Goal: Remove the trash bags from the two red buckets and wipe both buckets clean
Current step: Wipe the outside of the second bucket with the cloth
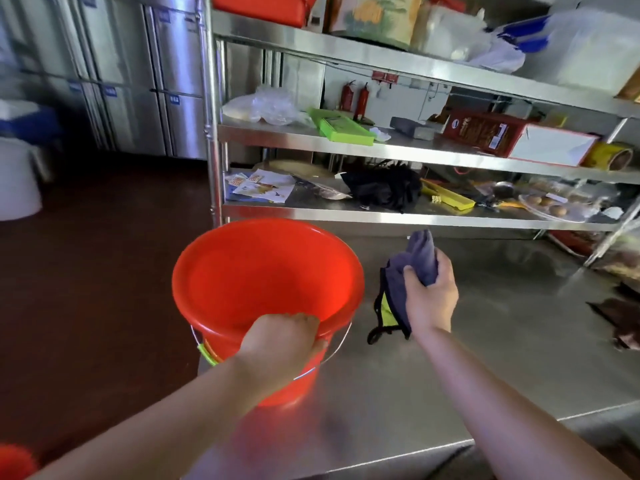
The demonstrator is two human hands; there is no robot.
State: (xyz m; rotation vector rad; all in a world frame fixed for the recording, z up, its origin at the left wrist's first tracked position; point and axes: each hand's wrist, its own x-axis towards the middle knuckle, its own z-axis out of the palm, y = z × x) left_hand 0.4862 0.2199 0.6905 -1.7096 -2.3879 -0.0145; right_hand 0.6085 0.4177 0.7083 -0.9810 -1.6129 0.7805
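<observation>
A red bucket (pixel 266 271) stands at the left end of the steel table (pixel 502 341), with no bag inside and its wire handle hanging down. My left hand (pixel 282 341) grips its near rim, fingers curled over the edge. To the right of the bucket, my right hand (pixel 431 294) holds a bunched purple cloth (pixel 420 258) with a yellow-green side, lifted just above the table. A sliver of a second red bucket (pixel 15 462) shows at the bottom left corner, low by the floor.
A steel shelf rack (pixel 415 216) rises behind the table, loaded with a black bag (pixel 384 188), a green tray (pixel 341 128), boxes and papers. Steel fridges (pixel 138 81) stand at the back left. A white tub (pixel 17 178) sits on the dark red floor.
</observation>
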